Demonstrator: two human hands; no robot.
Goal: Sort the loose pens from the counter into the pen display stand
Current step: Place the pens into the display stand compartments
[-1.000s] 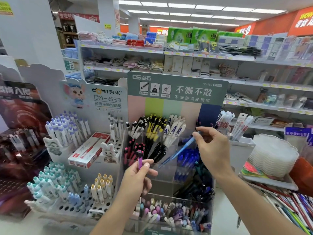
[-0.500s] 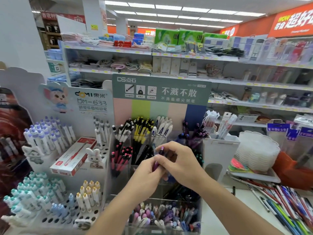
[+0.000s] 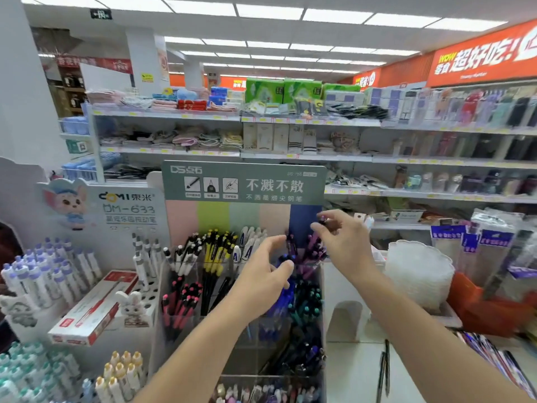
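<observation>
The pen display stand (image 3: 242, 184) has a green header and clear tiered compartments full of pens sorted by colour. My right hand (image 3: 344, 245) is raised at the stand's back right compartment and pinches the top of a purple pen (image 3: 322, 221), whose body points down among the purple pens (image 3: 312, 251) standing there. My left hand (image 3: 266, 279) hovers in front of the blue pens (image 3: 283, 301) with its fingers loosely spread and holds nothing. Two dark loose pens (image 3: 383, 369) lie on the white counter right of the stand.
A white stand of capped pens (image 3: 58, 274) with a red and white box (image 3: 93, 309) sits on the left. At the right are a white holder (image 3: 348, 286), a stack of clear lids (image 3: 418, 274) and a pile of loose pens (image 3: 499, 362). Store shelves run behind.
The purple pen went from my left hand to my right hand, which has lifted it to the back right compartment. My left hand has let go and hovers. The camera tilted up.
</observation>
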